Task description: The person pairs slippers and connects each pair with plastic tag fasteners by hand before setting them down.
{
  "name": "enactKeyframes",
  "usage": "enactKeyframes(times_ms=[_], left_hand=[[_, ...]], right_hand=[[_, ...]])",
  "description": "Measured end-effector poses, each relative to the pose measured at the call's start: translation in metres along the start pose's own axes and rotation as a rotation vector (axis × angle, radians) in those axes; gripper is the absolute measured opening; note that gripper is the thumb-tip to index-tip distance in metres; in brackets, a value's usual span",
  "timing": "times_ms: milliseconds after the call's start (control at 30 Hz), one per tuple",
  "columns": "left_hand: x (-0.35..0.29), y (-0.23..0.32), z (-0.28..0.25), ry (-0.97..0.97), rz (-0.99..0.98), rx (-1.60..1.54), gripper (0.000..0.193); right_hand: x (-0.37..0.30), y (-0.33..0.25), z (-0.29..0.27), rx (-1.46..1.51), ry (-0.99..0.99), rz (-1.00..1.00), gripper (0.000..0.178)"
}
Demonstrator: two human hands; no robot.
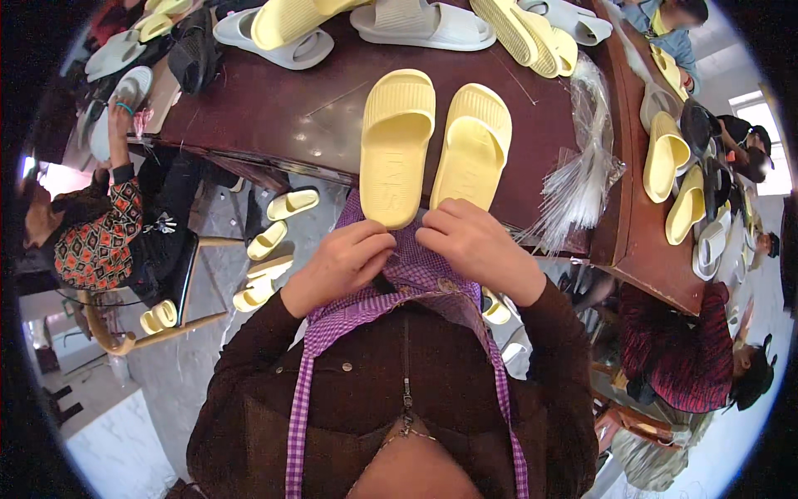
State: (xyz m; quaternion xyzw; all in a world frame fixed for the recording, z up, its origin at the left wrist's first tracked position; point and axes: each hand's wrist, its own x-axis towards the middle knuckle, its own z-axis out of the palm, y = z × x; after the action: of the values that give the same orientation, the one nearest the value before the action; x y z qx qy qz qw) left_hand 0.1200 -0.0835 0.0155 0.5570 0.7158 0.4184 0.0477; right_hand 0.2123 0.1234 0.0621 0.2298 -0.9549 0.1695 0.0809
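Two yellow slide sandals lie side by side on the dark red table in front of me, toes pointing away. The left slide (394,179) reaches over the table's near edge with its heel. The right slide (472,154) tilts slightly to the right. My left hand (349,259) is closed, its fingertips pinched together just below the left slide's heel. Over the heel of the right slide, my right hand (478,245) is closed with curled fingers. Whatever either pinch holds is too small or hidden to make out.
A bundle of clear plastic strips (582,179) lies right of the slides. Grey slides (424,25) and more yellow slides (532,37) line the far side. Another person's hand (119,125) touches footwear at left. Workers sit at right. Yellow slides (268,239) lie on the floor.
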Motion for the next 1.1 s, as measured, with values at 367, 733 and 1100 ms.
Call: enactKeyframes(times_ms=[367, 733, 1100], left_hand=[[0.06, -0.024, 0.019, -0.052, -0.032, 0.09, 0.01], [0.11, -0.055, 0.049, 0.087, -0.087, 0.283, 0.006], [0.119, -0.079, 0.039, 0.184, 0.126, 0.265, 0.008]], right_hand=[[0.011, 0.078, 0.002, -0.248, -0.006, 0.093, 0.023], [-0.004, 0.124, -0.018, 0.125, 0.609, 0.422, 0.011], [0.017, 0.243, 0.0, 0.206, 0.237, 1.062, 0.028]])
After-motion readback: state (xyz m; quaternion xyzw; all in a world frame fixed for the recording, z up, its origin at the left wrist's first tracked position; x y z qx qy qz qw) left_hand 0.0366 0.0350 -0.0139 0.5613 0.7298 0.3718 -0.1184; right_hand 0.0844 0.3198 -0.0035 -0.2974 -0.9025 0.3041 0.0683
